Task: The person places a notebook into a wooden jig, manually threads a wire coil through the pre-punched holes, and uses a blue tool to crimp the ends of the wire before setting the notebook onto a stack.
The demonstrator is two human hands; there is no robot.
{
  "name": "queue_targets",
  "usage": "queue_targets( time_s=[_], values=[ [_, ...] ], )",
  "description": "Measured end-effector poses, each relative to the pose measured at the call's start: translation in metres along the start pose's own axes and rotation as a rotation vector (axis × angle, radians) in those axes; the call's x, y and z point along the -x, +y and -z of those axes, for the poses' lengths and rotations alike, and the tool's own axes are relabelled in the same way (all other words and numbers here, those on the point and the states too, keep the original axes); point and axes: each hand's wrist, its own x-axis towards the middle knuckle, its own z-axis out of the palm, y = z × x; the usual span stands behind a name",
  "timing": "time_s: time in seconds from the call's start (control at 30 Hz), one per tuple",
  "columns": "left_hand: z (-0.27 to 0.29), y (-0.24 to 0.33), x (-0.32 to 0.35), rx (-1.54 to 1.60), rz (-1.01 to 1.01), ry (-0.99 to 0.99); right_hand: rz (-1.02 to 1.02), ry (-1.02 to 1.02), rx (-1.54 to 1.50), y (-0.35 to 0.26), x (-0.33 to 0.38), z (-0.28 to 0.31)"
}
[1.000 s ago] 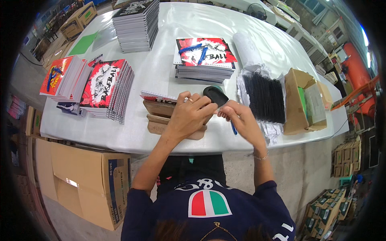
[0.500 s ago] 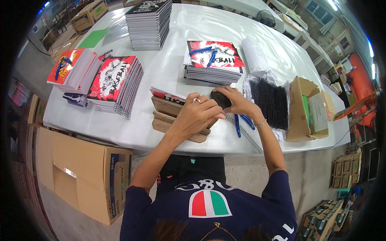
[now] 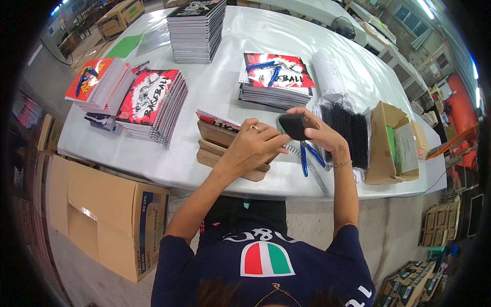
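Note:
A notebook with a red cover (image 3: 217,120) stands in a slotted wooden holder (image 3: 210,153) at the table's front edge. My left hand (image 3: 253,148) lies over the holder's right end, its fingertips pinched at the end of a thin spiral binding coil (image 3: 313,171). From there the coil runs down to the right across the table. My right hand (image 3: 322,134) has its fingers curved round a black rounded object (image 3: 293,126), whose kind I cannot make out. Blue-handled pliers (image 3: 306,159) lie beside the coil, below my right hand.
Notebook stacks stand at the left (image 3: 148,105), the back (image 3: 197,36) and behind the holder (image 3: 276,94), where blue pliers (image 3: 275,74) lie on top. Black coils (image 3: 347,133) and an open carton (image 3: 381,148) are at the right. A large cardboard box (image 3: 97,210) stands front left.
My right hand has shifted slightly right with the black object, which now shows a flatter face and sits farther from my left hand. My left hand stays at the holder.

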Motion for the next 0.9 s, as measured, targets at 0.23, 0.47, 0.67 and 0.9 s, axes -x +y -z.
queue_targets(
  time_s=[0.23,0.47,0.67,0.9],
  values=[
    [-0.001,0.015,0.007,-0.251,0.257,0.121,0.057,-0.115,-0.141,-0.006,0.008,-0.002],
    [0.007,0.013,0.016,-0.218,0.422,0.123,-0.098,-0.149,0.575,-0.063,0.003,-0.032],
    [0.007,0.012,0.015,-0.132,0.456,0.102,0.004,-0.105,0.689,-0.052,0.0,-0.034],
    [0.013,0.009,0.018,-0.128,0.431,0.051,-0.074,-0.035,0.777,-0.054,-0.003,-0.047]
  ],
)
